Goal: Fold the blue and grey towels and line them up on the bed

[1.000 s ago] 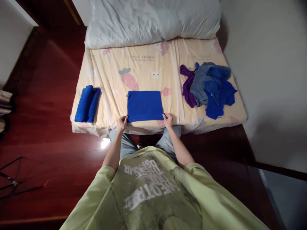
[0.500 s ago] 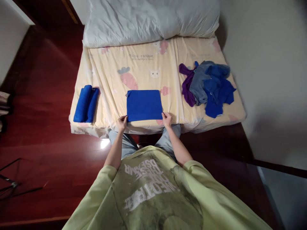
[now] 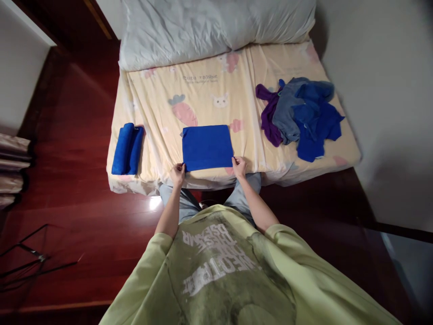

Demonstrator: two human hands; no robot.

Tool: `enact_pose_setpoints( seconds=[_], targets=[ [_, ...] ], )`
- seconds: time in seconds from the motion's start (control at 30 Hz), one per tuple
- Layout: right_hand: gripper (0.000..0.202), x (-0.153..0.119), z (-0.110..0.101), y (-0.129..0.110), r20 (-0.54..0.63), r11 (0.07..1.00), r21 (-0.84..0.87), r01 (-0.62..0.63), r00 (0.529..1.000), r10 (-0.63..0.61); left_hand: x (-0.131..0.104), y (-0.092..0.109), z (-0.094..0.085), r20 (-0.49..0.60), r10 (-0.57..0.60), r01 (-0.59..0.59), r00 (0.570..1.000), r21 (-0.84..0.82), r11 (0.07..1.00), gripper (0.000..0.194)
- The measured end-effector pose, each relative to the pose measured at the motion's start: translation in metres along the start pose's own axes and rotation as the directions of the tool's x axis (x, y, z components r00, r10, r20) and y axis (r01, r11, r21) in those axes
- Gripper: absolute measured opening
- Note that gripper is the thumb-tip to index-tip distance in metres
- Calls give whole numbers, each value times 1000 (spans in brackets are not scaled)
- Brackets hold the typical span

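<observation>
A blue towel (image 3: 208, 146) lies flat as a neat rectangle close to the near edge of the bed. Its near left corner is pinched by my left hand (image 3: 177, 174), fingers closed. My right hand (image 3: 239, 167) pinches the near right corner in the same way. To the left rest rolled or folded blue towels (image 3: 127, 149), side by side. On the right is a loose, crumpled heap of cloths: a purple cloth (image 3: 269, 122), a grey-blue cloth (image 3: 287, 115) and blue cloths (image 3: 316, 119). A small pale tag shows at the flat towel's far left corner.
The bed (image 3: 158, 104) has a yellow sheet printed with carrots and rabbits. A bulky white quilt (image 3: 209, 29) is bunched along its far side. A wall (image 3: 382, 113) stands to the right. Black tripod legs (image 3: 37, 257) are on the red floor at left, near a curtain (image 3: 13, 162).
The head view has turned slightly left, so everything sits further right in the picture. Both hands keep their pinch on the towel's near corners, and the towel lies as before.
</observation>
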State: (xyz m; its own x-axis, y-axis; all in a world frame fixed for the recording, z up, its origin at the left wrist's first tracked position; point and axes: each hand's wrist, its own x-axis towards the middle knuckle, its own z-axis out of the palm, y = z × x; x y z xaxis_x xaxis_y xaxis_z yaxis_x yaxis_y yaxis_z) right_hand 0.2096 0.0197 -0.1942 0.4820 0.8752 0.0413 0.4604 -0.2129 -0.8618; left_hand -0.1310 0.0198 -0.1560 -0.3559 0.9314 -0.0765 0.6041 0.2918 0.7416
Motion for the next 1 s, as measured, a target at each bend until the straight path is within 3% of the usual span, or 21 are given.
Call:
enact_pose_setpoints(
  seconds=[0.33,0.53,0.9,1.0],
  targets=[
    [41,2,3,2,17,1000,-4,-12,1000,12,8,-7,1,29,115,-117,993,73,990,20],
    [42,1,5,0,13,999,2,-32,999,32,14,-8,2,17,107,-108,994,66,992,17],
    [23,1,3,-6,25,996,-90,-8,1000,10,4,-1,0,59,148,-156,987,143,977,16],
    [20,-2,4,-11,17,995,-100,12,1000,-10,3,1,-2,38,220,-223,975,179,958,13]
  ],
)
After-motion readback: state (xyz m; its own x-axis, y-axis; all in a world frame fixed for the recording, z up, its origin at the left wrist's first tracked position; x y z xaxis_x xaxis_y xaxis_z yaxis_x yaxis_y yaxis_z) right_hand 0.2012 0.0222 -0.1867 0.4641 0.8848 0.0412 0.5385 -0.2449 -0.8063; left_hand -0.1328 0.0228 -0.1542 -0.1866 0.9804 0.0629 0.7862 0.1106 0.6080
